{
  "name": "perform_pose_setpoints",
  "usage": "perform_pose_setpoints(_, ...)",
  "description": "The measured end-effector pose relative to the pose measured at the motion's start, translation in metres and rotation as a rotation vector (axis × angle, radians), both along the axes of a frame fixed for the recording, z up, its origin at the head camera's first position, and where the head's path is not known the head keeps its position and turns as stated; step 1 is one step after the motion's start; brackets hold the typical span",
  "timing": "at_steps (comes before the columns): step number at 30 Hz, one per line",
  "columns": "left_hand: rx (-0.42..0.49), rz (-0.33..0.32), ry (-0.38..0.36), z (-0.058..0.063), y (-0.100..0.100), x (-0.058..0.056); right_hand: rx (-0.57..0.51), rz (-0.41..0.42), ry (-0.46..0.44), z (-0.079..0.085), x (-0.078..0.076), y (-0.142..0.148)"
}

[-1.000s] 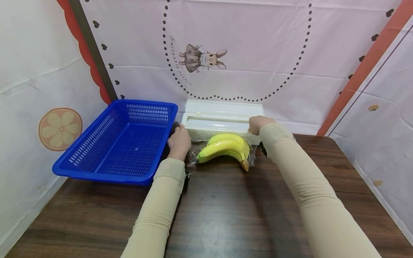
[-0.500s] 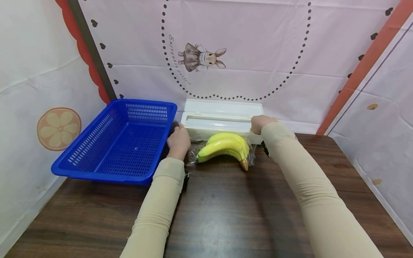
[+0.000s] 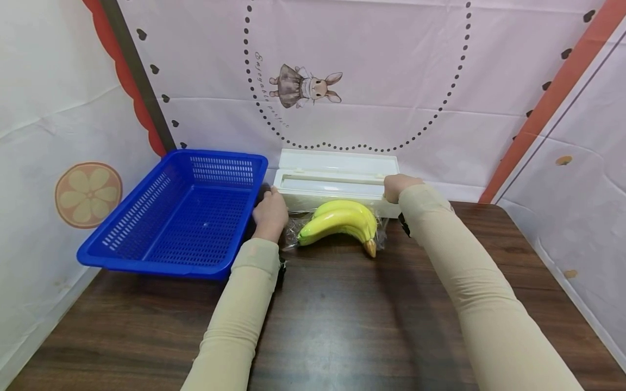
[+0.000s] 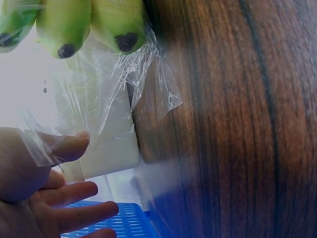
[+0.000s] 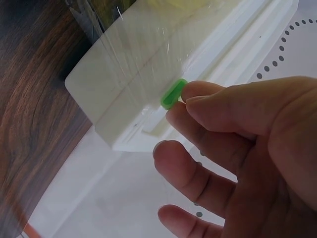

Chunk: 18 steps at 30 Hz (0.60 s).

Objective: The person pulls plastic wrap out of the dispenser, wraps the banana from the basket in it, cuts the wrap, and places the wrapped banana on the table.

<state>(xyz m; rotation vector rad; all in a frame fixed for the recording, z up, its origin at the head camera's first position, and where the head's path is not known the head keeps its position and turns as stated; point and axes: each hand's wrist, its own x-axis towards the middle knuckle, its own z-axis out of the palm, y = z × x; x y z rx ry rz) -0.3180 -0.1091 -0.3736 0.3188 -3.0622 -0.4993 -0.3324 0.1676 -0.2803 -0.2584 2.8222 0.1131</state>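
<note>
A white cling film dispenser [image 3: 303,203] stands at the back of the table with its lid [image 3: 337,158] raised. My left hand [image 3: 270,214] grips its left end, thumb [image 4: 69,148] against the film and the other fingers spread loosely. At the right end, my right hand [image 3: 403,185] pinches a small green slide cutter [image 5: 173,94] between thumb and forefinger on the dispenser's top edge. Clear cling film [image 4: 129,69] runs from the dispenser's front under and around a bunch of yellow bananas [image 3: 342,221]. The bananas' green tips show in the left wrist view.
To the left, a blue plastic basket [image 3: 235,270] reaches close to my left hand. Printed cloth walls [image 3: 371,70] stand behind and on both sides of the brown wooden table [image 3: 323,326].
My right hand has slid a little to the right along the dispenser's top. The left hand, bananas and basket stay in place; the head view has shifted very slightly.
</note>
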Motion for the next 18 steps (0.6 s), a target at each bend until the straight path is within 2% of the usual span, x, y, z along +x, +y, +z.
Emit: perform_pose_setpoints(18, 0.01, -0.004, 0.004, 0.0002, -0.0003, -0.0004, 0.01, -0.012, -0.015, -0.0013, -0.0023, 0.0092)
